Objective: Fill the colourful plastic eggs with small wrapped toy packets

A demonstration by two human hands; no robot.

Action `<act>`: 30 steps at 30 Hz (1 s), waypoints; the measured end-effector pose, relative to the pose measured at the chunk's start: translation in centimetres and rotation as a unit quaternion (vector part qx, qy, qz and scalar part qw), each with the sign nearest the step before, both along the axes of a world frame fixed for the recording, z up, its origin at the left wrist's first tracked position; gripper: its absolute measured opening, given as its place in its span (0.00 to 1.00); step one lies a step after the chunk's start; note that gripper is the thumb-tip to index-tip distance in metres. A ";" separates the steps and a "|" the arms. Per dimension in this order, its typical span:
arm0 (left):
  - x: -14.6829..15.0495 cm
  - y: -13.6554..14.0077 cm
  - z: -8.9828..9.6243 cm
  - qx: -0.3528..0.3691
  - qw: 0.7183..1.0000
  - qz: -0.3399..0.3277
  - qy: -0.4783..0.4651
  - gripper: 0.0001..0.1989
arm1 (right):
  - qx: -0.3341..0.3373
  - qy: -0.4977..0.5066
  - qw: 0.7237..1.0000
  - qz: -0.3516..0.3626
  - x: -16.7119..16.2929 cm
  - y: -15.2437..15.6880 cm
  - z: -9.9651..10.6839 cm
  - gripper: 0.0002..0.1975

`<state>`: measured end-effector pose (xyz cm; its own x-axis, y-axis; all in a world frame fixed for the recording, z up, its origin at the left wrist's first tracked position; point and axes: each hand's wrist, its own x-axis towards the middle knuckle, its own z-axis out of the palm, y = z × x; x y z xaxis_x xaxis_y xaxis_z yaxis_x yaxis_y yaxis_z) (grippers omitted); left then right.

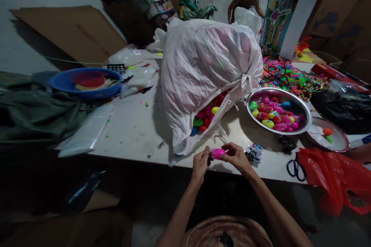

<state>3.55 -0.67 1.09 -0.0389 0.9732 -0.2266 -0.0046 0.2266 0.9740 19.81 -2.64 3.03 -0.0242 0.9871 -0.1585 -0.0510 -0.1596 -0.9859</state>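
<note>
Mottled brown cloth lies nearest the head camera, the only view I work from at this distance, with two bare forearms reaching past it to the front of the white table. I see the left hand gripping the darker end of a pink egg while the right hand pinches its other end with thumb and fingers; the egg is between them, near the table's front edge, before the open mouth of a white sack. My main worry is a slip — the shell looks smooth and round, so uneven fingertip pressure could shoot it off the table. Loose coloured eggs show in the sack's mouth, and a nudge to the slack fabric might spill some. Just beside the right hand lies a small shiny packet; a wide sweep could knock it, or the scissors, over the edge.
</note>
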 end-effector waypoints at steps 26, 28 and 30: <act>4.1 -0.9 -0.6 -0.136 0.932 -0.094 -0.322 0.17 | 0.179 -0.189 0.958 -0.117 -0.1 -1.7 -2.8 0.14; 3.7 -1.1 -1.0 -0.174 0.924 -0.114 -0.322 0.17 | 0.183 -0.239 0.950 -0.086 0.3 -1.8 -3.2 0.21; 3.3 -1.2 -1.2 -0.200 0.917 -0.137 -0.317 0.18 | 0.182 -0.277 0.943 -0.039 0.3 -2.0 -3.4 0.25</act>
